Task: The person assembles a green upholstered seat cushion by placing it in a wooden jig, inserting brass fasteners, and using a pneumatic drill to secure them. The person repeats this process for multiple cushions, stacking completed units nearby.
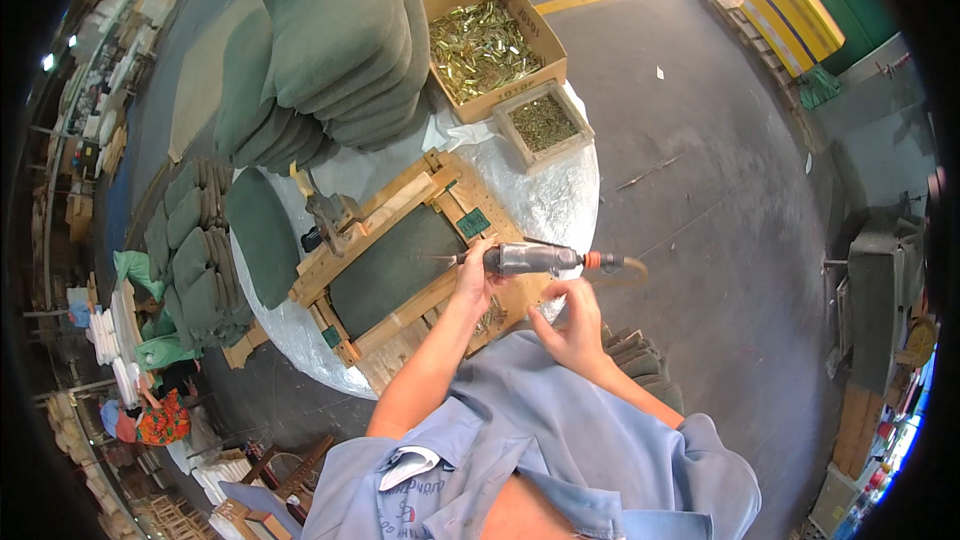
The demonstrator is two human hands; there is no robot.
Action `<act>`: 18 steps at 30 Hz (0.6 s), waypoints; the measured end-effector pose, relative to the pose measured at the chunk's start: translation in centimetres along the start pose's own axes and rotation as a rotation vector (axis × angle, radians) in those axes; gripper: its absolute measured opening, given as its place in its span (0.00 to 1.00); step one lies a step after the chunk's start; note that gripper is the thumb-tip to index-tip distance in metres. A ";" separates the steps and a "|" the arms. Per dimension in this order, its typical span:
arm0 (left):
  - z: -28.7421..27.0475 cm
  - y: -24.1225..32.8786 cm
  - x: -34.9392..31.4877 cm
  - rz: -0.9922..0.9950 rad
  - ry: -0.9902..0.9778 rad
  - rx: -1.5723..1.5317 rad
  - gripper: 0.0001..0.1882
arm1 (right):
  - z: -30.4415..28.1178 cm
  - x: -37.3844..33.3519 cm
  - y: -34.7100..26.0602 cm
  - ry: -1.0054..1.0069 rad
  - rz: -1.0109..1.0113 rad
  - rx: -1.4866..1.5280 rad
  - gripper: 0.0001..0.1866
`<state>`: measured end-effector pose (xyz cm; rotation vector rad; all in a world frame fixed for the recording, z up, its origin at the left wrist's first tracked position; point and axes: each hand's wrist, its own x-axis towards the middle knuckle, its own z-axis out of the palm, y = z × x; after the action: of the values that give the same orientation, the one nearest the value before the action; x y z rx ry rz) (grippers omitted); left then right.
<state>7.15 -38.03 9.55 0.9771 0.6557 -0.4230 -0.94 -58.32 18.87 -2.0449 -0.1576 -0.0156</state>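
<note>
The pneumatic screwdriver [525, 259] hangs over the wooden seat frame [400, 255] on the table [560, 195], left hand [472, 280] fingers wrapped around it. Right hand [575, 325] fingers pinch narrow, contents unclear. Frame looks assembled; cushions [330, 40] wait stacked.

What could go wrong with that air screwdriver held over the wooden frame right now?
The left hand holds the air screwdriver sideways with its bit over the wooden frame; a slip might gouge the dark panel. The orange hose runs close to the right hand and could snag.
</note>
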 end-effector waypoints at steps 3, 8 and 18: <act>0.9 0.5 0.2 -0.004 -0.032 -0.028 0.20 | 2.7 -0.8 5.6 -0.249 0.489 0.551 0.41; 4.3 2.5 -1.9 -0.036 -0.228 -0.077 0.22 | 3.2 5.8 6.1 -0.121 0.229 1.122 0.58; -1.3 2.3 -4.6 0.045 0.000 -0.130 0.34 | 0.3 15.2 7.2 0.384 0.180 0.820 0.37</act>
<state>4.79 -35.51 13.57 0.8667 0.6521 -0.3370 14.92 -59.74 13.56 -1.2005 0.2324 -0.1980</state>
